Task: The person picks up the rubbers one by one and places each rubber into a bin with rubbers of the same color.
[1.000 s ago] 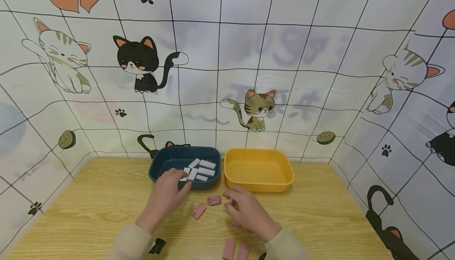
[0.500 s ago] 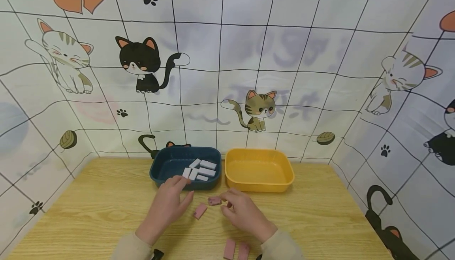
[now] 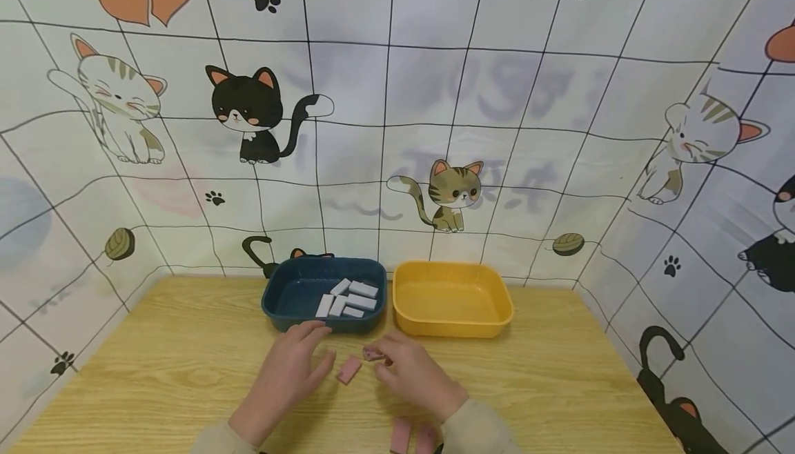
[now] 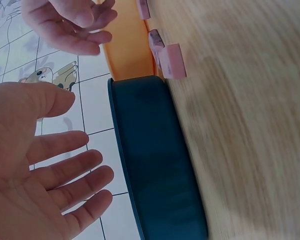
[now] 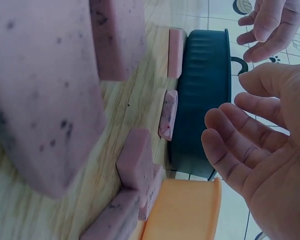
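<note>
My left hand (image 3: 288, 364) hovers by the front wall of the dark blue tray (image 3: 292, 312), its fingers relaxed and bare in the left wrist view. White blocks (image 3: 361, 301) lie in that tray. My right hand (image 3: 413, 371) reaches over a speckled pink block (image 3: 371, 353), fingertips overlapping it in the head view. The right wrist view shows the right hand (image 5: 270, 145) with loosely bent fingers and nothing between them; the speckled block (image 5: 167, 115) lies on the table. A plainer pink block (image 3: 349, 370) rests between both hands.
A yellow tray (image 3: 453, 326) stands right of the blue one, against the cat-print cloth (image 3: 348, 150). Two pink blocks (image 3: 400, 435) lie near the front edge of the wooden table (image 3: 546, 378). More pink blocks (image 5: 135, 155) show in the right wrist view.
My left hand has drawn back from over the blue tray toward me. My right hand has shifted left, onto the speckled pink block.
</note>
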Motion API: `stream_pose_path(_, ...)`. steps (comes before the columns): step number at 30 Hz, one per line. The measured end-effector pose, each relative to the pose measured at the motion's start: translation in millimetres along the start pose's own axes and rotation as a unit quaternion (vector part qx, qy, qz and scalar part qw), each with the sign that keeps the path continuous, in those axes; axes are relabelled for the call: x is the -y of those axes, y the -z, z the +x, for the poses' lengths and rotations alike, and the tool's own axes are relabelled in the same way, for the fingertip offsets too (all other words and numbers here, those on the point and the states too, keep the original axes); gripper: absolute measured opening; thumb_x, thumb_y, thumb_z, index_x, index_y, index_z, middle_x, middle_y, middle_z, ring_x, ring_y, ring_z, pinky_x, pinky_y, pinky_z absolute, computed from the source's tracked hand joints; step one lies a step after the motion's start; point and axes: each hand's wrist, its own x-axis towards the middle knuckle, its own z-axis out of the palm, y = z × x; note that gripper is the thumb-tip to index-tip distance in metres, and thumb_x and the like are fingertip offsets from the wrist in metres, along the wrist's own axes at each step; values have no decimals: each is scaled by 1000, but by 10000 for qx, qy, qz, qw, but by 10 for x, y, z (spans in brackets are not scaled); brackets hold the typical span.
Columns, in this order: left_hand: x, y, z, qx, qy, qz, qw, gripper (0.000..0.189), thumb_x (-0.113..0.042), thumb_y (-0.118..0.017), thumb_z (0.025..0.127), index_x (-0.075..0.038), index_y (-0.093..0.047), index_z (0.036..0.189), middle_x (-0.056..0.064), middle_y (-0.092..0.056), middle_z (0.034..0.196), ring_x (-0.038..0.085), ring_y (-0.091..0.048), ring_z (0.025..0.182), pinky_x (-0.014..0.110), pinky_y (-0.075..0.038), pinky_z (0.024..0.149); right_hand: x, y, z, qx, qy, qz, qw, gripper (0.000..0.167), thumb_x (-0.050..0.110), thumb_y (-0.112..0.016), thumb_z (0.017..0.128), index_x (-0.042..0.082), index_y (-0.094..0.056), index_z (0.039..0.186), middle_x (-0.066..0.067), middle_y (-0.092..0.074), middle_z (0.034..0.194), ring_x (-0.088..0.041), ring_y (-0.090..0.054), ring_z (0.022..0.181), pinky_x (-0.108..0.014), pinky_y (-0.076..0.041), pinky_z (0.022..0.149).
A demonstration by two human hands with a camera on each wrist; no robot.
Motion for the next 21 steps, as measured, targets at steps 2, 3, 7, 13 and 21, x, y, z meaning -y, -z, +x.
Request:
stream_pose_path(2,0,-5,-24,40,-11,6,10000,31,-16,-82,84,-2,-74,111,13,-71,118,33,-67,109,51,-54,95,9,-21,25,8,73,-169,9998,29,7,-67,94,6,-71,122,-7,-68,109,-10,-62,92,-21,-55,80)
stream_pose_path(3,2,-10,-34,38,-36,13,10000,31,-16,-82,84,-2,-74,111,14,-71,118,33,-67,109,51,-54,95,11,-35,37,8,126,-252,9996,27,7,-67,93,6,-72,120,-6,-68,109,-9,-62,91,-21,-55,81)
stream_pose_path(7,6,-37,-78,74,-162,46,9998,33,-16,-82,83,0,-75,111,14,-72,116,33,-69,106,49,-55,94,9,-95,79,-32,286,-599,9978,23,9,-69,92,6,-72,114,-5,-68,103,-7,-57,88,-22,-54,80)
stream_pose_path(13,5,-78,-125,226,-140,167,9995,36,-18,-83,82,0,-75,112,14,-72,115,31,-70,105,49,-55,93,8,-188,136,22,199,-1024,9945,24,13,-70,91,11,-75,114,2,-67,99,-1,-55,78,-21,-49,67)
stream_pose_path(21,30,-83,-176,127,-315,301,9990,31,-17,-83,80,-1,-75,106,16,-72,112,31,-69,103,50,-55,89,25,-276,192,464,30,-1012,9938,26,13,-70,92,14,-75,117,3,-68,109,-8,-66,97,-27,-55,82)
